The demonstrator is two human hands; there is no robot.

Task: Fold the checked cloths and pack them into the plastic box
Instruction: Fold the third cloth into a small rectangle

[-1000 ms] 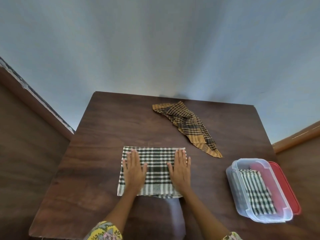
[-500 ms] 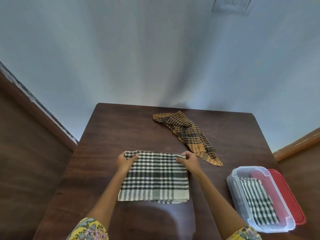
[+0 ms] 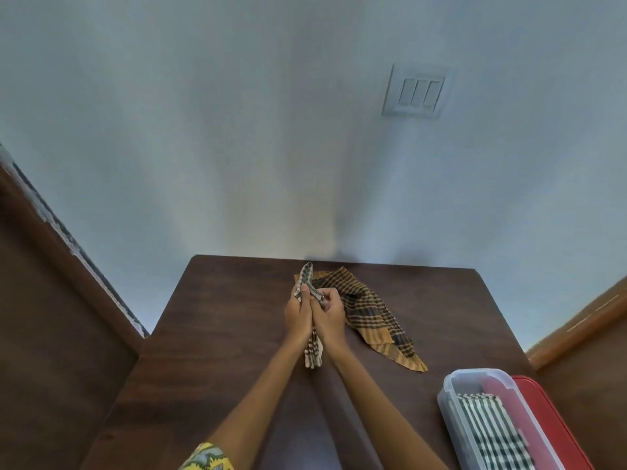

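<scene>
My left hand and my right hand are pressed together above the middle of the table, both gripping the black-and-white checked cloth. The cloth hangs edge-on between my palms, with a corner sticking up above my fingers. An orange-and-black checked cloth lies crumpled on the table just right of my hands. The clear plastic box stands at the table's near right corner with a folded black-and-white cloth inside.
A red lid lies under or beside the box on its right. The dark wooden table stands against a pale wall with a switch plate. Wooden panels flank the table left and right.
Both hands took the far corners of the flat black-and-white cloth, lifted it off the table and brought the corners together, so it now hangs folded between my palms. The view tilted upward.
</scene>
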